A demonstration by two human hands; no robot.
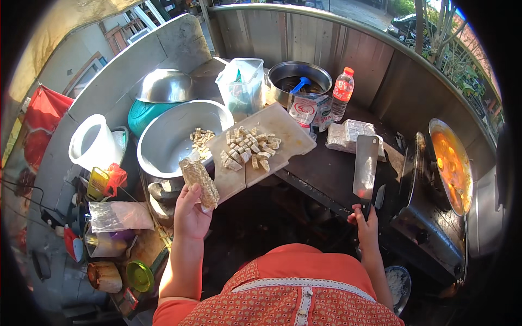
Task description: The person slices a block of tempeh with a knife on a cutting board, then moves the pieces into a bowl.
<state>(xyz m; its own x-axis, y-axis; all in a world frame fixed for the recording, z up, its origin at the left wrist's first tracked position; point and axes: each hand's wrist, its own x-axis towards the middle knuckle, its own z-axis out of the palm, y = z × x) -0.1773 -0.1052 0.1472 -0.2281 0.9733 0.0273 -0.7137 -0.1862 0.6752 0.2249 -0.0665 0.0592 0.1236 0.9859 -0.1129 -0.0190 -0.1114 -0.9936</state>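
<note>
My left hand (192, 208) grips a slab of tempeh (200, 182), lifted near the rim of a large metal basin (163, 134). Inside that basin lies a small heap of tempeh pieces (202, 140). A pale plastic cutting board (291, 128) rests with one end by the basin, bearing many cut tempeh cubes (251, 146). Off to the right, my right hand (365, 222) holds a cleaver (365, 167) by its dark handle, blade pointing away from me. Wrapped blocks (352, 134) sit just beyond the blade and are partly covered by it.
At the back stand a clear plastic container (240, 87), a pot (299, 83) of dark liquid with a blue scoop, and a bottle (343, 93). On the right, a pan of orange stew (450, 163) sits on a stove (424, 228). A white bucket (96, 142) stands left.
</note>
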